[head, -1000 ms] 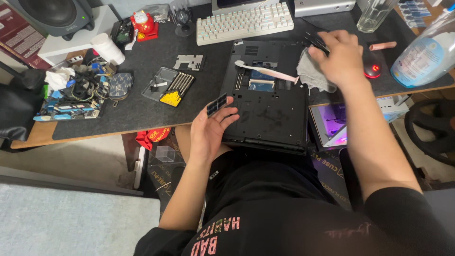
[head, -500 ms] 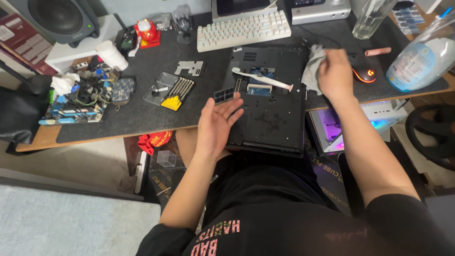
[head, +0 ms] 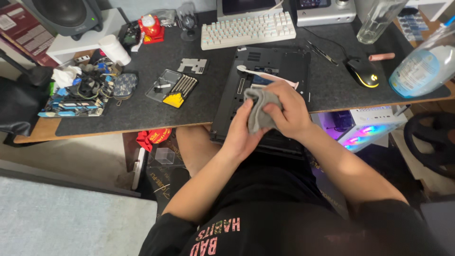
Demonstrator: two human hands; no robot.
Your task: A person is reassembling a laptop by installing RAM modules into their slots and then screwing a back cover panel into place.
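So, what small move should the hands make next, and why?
Probably bring the grey cloth down onto the opened black laptop. Both the left hand and the right hand grip it just above the laptop's exposed underside, so wiping there seems closest.

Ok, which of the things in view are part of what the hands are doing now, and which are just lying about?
In use:
- grey cloth, held by left hand and right hand
- opened black laptop under the hands
- white toothbrush lying on it

Lying about:
- white keyboard
- mouse
- screwdriver set
- spray bottle
- circuit boards
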